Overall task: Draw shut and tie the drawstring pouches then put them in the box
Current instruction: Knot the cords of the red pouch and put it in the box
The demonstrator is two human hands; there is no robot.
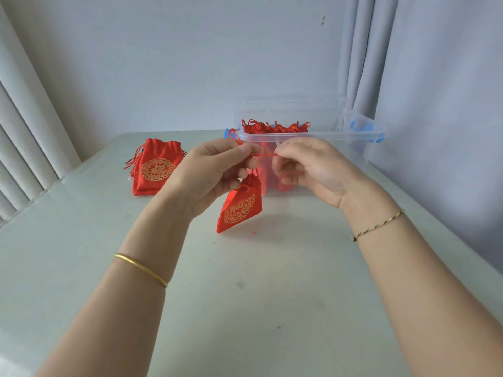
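Observation:
A red drawstring pouch (239,209) with a gold emblem hangs above the table, its neck gathered shut. My left hand (209,172) pinches one end of its red cord (265,155) and my right hand (313,170) pinches the other, with the cord stretched taut between them. A small pile of red pouches (155,170) with open necks lies on the table to the left. Behind my hands stands a clear plastic box (313,136) holding several tied red pouches (275,127).
The pale table (245,295) runs to a wall at the back. The box has blue latches (362,127) and its clear lid leans up behind it. Blinds hang at the left and a curtain (362,55) at the right.

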